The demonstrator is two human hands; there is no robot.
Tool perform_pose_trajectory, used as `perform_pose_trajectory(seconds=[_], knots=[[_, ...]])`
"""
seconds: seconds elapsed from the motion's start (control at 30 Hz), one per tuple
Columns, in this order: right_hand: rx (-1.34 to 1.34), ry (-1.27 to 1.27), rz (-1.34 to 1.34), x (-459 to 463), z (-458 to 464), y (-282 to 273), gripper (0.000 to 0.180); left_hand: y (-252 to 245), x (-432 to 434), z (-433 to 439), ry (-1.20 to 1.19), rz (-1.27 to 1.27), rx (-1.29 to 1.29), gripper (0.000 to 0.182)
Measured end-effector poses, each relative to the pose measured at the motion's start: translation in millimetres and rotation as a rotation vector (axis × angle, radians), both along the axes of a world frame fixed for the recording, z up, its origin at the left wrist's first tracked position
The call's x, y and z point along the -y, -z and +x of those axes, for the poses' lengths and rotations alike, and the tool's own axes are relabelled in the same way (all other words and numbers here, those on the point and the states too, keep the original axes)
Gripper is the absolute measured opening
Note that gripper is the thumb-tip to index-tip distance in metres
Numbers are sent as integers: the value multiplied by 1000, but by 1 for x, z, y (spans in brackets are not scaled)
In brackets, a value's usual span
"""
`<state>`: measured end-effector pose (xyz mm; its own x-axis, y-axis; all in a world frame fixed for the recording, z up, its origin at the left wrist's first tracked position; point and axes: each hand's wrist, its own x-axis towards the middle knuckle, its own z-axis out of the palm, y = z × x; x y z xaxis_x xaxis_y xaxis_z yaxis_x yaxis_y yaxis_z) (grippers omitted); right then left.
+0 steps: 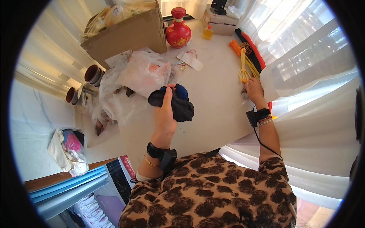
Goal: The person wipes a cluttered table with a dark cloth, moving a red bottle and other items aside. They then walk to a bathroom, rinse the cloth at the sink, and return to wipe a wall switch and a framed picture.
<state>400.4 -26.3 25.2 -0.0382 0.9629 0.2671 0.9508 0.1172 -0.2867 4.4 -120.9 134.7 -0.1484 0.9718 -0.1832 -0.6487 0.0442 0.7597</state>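
My left hand [166, 114] grips a folded black cloth item [182, 108] with a dark blue part, held above the pale table [211, 114]. Crumpled clear plastic bags [145, 71] lie just beyond it. At the table's right side my right hand [254, 87] touches or holds the pronged end of a yellow plastic tool [243, 64]; its exact grip is hard to make out. Past that lie an orange bristled tool [235, 47], a round hairbrush [245, 47] and a long red object [253, 50].
A filled cardboard box [128, 34] and a red bottle [178, 32] stand at the back. Near them are a small bottle of yellow liquid [208, 33] and a white tag [192, 61]. Brown pots [92, 74] stand left. White curtains [308, 114] hang along the right side.
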Motion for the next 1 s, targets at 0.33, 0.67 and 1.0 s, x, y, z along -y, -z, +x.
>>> perform_pose_trajectory(seconds=[0.33, 0.67, 1.0], knots=[[-949, -506, -88, 61, -139, -79, 61, 6, -38, 67, 453, 56, -7, 42], [-108, -299, -72, 79, -169, -23, 54, 55, -60, 61, 237, 336, -1788, 47], [15, -26, 82, -66, -148, -12, 48, 55, -74, 75, 130, 613, -1617, 57]])
